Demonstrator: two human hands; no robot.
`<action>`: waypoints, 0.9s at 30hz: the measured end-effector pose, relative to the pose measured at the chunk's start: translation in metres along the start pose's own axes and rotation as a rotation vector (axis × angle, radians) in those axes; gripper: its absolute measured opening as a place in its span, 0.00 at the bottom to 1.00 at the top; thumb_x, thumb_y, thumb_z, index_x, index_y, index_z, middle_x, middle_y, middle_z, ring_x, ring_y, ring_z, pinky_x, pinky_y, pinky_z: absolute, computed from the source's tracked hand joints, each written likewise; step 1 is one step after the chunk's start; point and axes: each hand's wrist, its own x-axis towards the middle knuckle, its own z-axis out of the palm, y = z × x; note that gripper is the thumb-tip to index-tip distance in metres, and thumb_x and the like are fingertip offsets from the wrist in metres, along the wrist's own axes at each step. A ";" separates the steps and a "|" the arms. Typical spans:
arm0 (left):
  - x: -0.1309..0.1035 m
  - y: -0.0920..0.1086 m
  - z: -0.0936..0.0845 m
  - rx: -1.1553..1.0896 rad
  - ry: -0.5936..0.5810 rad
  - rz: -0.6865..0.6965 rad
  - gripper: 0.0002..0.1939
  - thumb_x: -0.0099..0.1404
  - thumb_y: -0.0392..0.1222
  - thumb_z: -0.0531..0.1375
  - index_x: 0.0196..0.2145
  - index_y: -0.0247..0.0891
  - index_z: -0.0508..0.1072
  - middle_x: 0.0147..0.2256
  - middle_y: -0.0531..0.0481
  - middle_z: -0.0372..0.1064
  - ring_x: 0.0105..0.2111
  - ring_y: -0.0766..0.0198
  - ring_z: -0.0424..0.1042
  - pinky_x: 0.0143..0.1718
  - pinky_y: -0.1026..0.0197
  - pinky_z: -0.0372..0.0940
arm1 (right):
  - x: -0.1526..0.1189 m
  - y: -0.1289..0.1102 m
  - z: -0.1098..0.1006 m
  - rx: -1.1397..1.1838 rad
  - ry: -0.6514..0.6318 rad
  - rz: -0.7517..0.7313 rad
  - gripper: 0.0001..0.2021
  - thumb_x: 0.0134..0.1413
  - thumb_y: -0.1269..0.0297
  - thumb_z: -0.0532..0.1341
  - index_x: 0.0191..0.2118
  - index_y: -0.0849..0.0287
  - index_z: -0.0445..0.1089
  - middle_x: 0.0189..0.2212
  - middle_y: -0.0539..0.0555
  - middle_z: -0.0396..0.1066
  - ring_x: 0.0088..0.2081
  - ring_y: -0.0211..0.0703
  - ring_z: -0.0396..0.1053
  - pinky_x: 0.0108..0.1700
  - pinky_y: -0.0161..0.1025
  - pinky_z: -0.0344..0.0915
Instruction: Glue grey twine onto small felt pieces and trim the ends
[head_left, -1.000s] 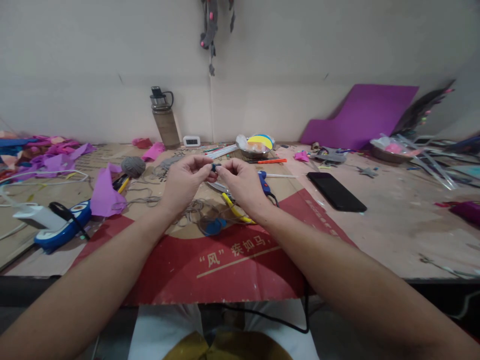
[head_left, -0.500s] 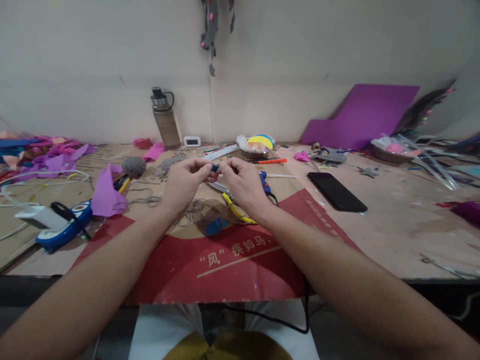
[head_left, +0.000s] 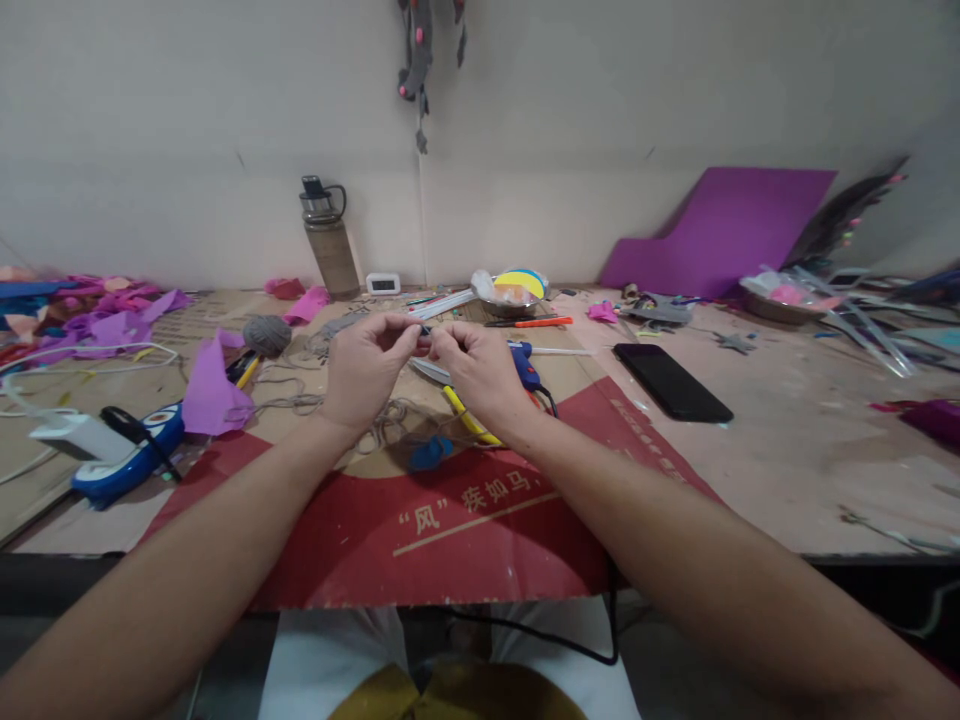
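My left hand is closed in a pinch on a small dark blue piece, mostly covered by the fingers. Against it, my right hand has its thumb and fingers pressed together; whatever is between them is hidden. Both hands are raised over the cardboard. Below them lie a crumpled blue scrap, loose grey-brown yarn and a tool's yellow handle. A blue glue gun lies just beyond my right wrist. Grey yarn is wound in a ball to the left.
A black phone lies at right. At left are a blue power strip, a purple paper piece and coloured scraps. A bottle, small white clock and filled bowl stand near the wall.
My hands have shifted very slightly left, and the fingertips now cover more of the dark blue piece. The pinches stay closed.
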 end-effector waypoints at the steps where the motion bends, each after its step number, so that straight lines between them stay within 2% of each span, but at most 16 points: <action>1: 0.000 0.000 0.000 -0.015 0.005 0.001 0.07 0.60 0.40 0.61 0.33 0.35 0.76 0.30 0.49 0.77 0.30 0.65 0.76 0.35 0.64 0.72 | 0.000 0.000 0.000 0.018 0.005 -0.004 0.14 0.58 0.59 0.53 0.25 0.59 0.64 0.22 0.47 0.62 0.26 0.35 0.59 0.32 0.35 0.56; 4: 0.000 0.002 -0.001 -0.045 0.015 0.007 0.07 0.59 0.40 0.61 0.34 0.34 0.76 0.30 0.49 0.76 0.29 0.66 0.76 0.35 0.64 0.72 | -0.001 -0.003 0.001 0.088 0.041 -0.008 0.09 0.57 0.58 0.56 0.30 0.58 0.64 0.24 0.46 0.63 0.26 0.34 0.59 0.31 0.34 0.56; 7: 0.001 0.004 -0.001 -0.062 0.008 -0.001 0.06 0.59 0.39 0.62 0.33 0.34 0.76 0.30 0.49 0.76 0.29 0.66 0.76 0.35 0.64 0.71 | -0.003 -0.006 0.000 0.123 0.072 0.005 0.05 0.55 0.62 0.57 0.33 0.57 0.62 0.24 0.45 0.62 0.25 0.32 0.58 0.29 0.33 0.55; 12: 0.000 0.004 -0.001 -0.082 -0.011 -0.058 0.07 0.59 0.40 0.62 0.33 0.34 0.76 0.27 0.49 0.76 0.27 0.66 0.76 0.32 0.65 0.71 | -0.004 -0.011 -0.001 0.107 0.066 0.021 0.05 0.55 0.64 0.57 0.30 0.58 0.64 0.22 0.45 0.62 0.23 0.31 0.57 0.27 0.33 0.53; 17: 0.000 0.001 0.001 -0.171 -0.021 -0.093 0.08 0.58 0.41 0.62 0.33 0.34 0.75 0.27 0.50 0.74 0.26 0.66 0.74 0.31 0.64 0.70 | -0.001 -0.005 -0.001 0.125 0.064 0.063 0.07 0.54 0.63 0.57 0.28 0.59 0.65 0.21 0.46 0.63 0.24 0.32 0.58 0.28 0.33 0.54; 22: 0.000 0.000 0.003 -0.335 -0.098 -0.156 0.08 0.58 0.41 0.63 0.34 0.34 0.75 0.28 0.49 0.74 0.27 0.67 0.74 0.34 0.62 0.70 | 0.001 0.000 0.000 0.107 0.099 0.089 0.07 0.53 0.61 0.58 0.29 0.59 0.66 0.21 0.46 0.67 0.24 0.33 0.61 0.28 0.34 0.55; 27: 0.000 0.000 0.002 -0.347 -0.137 -0.162 0.09 0.55 0.39 0.64 0.35 0.34 0.75 0.30 0.49 0.75 0.29 0.66 0.74 0.36 0.61 0.69 | 0.001 -0.005 -0.002 0.093 0.114 0.116 0.07 0.51 0.62 0.59 0.27 0.59 0.66 0.20 0.46 0.66 0.23 0.33 0.60 0.26 0.34 0.55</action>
